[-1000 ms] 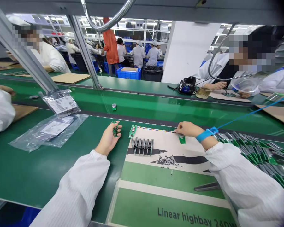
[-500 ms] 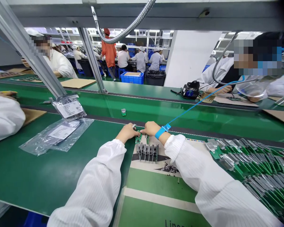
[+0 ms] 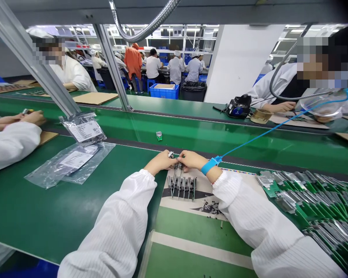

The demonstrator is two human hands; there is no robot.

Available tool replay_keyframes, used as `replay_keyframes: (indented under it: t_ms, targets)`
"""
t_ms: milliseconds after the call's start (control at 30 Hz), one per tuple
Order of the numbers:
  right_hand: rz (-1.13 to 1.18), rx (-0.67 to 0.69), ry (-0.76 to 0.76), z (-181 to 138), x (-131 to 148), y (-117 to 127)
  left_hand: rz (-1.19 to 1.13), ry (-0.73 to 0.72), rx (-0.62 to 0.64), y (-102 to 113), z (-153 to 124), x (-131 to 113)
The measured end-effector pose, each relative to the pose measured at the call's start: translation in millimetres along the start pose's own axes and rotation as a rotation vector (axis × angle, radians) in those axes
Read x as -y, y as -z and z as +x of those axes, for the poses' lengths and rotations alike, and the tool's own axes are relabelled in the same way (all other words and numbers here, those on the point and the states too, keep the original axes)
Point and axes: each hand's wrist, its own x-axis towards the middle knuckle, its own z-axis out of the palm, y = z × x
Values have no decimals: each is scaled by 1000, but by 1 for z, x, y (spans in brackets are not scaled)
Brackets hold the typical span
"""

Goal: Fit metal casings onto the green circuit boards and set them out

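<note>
We find one printed sheet point(image 3: 203, 247) on the green bench point(image 3: 31, 216), bearing one row of upright modules point(image 3: 182, 186), too crowded to count. Just beyond, our left hand point(image 3: 162, 160) and right hand point(image 3: 191, 159) pinch small circuit boards point(image 3: 178, 167) between fingertips, number unclear. Farther, one loose board point(image 3: 159, 136) lies on the green belt point(image 3: 118, 125); beyond, one blue crate point(image 3: 164, 92).

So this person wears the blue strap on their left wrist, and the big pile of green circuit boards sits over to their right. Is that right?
Not quite: the head view shows the blue strap on the wrist of the right hand, not the left. The pile of green circuit boards does sit to their right.
</note>
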Motion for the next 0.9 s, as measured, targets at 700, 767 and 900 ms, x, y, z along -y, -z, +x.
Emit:
replay_keyframes:
  t_ms: [700, 767, 900]
  targets:
    - [185, 13, 72, -7, -16, -4, -339, 25, 218, 14, 13, 13]
    - [204, 15, 74, -5, -17, -6, -347, 21, 218, 15, 15, 16]
    - [224, 17, 72, -4, -20, -7, -378, 6, 224, 18, 17, 21]
